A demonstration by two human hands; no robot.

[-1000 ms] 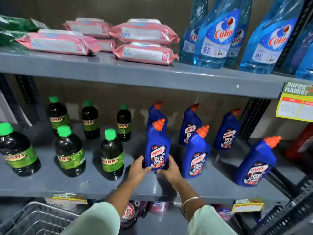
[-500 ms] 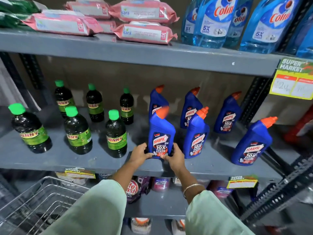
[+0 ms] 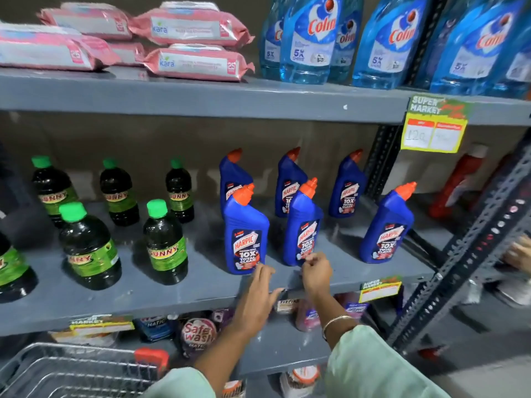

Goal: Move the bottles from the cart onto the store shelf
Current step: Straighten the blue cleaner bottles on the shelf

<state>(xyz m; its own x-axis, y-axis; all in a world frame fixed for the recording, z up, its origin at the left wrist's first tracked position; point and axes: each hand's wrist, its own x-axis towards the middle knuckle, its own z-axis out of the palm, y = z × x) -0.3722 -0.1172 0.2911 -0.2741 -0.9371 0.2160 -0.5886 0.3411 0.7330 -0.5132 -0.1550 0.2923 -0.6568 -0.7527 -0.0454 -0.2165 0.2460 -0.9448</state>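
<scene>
Hands (image 3: 287, 282) empty, near Harpic bottle (image 3: 246, 237)

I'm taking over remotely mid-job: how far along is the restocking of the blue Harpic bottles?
Done: six Harpic bottles stand upright on the middle shelf, including the front-left one. In hand: nothing; the left hand and right hand are both empty at the shelf edge near it. Left: unclear; only a corner of the wire cart shows, with no bottles visible.

Blue bottle (image 3: 245, 229) — orange cap (image 3: 244, 193), grey shelf (image 3: 115, 294).
</scene>
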